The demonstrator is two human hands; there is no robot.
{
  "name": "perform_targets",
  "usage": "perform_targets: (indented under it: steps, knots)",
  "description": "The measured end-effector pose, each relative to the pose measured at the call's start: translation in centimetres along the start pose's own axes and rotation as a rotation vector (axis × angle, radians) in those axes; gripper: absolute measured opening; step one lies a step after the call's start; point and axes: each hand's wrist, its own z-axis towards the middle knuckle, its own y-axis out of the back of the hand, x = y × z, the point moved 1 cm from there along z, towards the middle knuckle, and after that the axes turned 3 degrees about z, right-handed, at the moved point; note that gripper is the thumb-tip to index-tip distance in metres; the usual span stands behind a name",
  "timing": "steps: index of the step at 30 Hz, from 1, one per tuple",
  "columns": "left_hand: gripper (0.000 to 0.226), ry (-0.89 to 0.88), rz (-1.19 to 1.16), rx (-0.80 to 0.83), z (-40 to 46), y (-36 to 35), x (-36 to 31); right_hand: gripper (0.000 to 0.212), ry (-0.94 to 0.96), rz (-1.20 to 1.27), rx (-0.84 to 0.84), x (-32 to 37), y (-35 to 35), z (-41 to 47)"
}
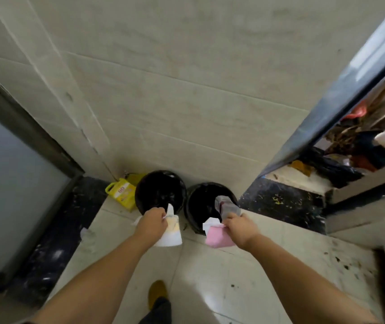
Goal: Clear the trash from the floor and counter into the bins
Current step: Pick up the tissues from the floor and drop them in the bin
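Two round black bins stand side by side against the tiled wall: the left bin [156, 185] and the right bin [204, 199]. My left hand [152, 220] is shut on a white and pale yellow paper wrapper [171, 230], held at the near rim of the left bin. My right hand [239, 226] is shut on a pink and white packet [217, 238] together with a crumpled grey wrapper [227, 206]. The grey wrapper sticks out over the mouth of the right bin.
A yellow plastic jug [122, 191] lies on the floor left of the bins. A glass door [11, 183] with a dark frame is at the left, a metal-edged opening [327, 106] with cluttered shelves at the right. My shoe [157, 292] is on the pale floor tiles.
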Motion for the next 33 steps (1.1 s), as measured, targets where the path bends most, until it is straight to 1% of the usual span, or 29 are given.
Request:
perform_targets:
  steps: [5,9,13,18,22,24,25,29,31,33]
  knots:
    - [0.043,0.001,-0.037,0.006,5.7,3.2,4.3,0.037,0.041,-0.064,0.066,6.4,0.8,6.3]
    - [0.043,0.083,-0.113,0.016,10.2,3.1,7.4,0.035,0.204,-0.197,0.148,10.0,-0.1,12.9]
    - [0.043,0.165,-0.162,0.035,15.8,-1.1,12.3,0.035,0.308,-0.289,0.191,12.8,-4.3,22.7]
    - [0.045,0.194,-0.125,0.036,23.5,-8.1,19.6,0.037,0.322,-0.365,0.265,15.2,-13.1,36.0]
    - [0.026,0.271,-0.113,0.084,26.4,-12.6,24.9,0.035,0.330,-0.436,0.296,15.8,-19.5,43.5]
    - [0.017,0.293,-0.091,0.087,27.2,-14.3,27.0,0.034,0.321,-0.457,0.324,15.6,-22.4,46.3]
    - [0.017,0.296,-0.080,0.083,27.6,-15.0,28.0,0.034,0.310,-0.456,0.335,15.4,-23.6,47.4]
    - [0.028,0.296,-0.069,0.084,28.6,-16.6,30.6,0.036,0.273,-0.420,0.393,15.5,-26.8,49.6]
    - [0.036,0.290,-0.075,0.077,28.7,-16.5,31.0,0.038,0.278,-0.403,0.402,15.4,-27.0,49.2]
    - [0.036,0.292,-0.076,0.077,28.4,-15.5,30.4,0.038,0.272,-0.368,0.375,15.4,-25.8,47.9]
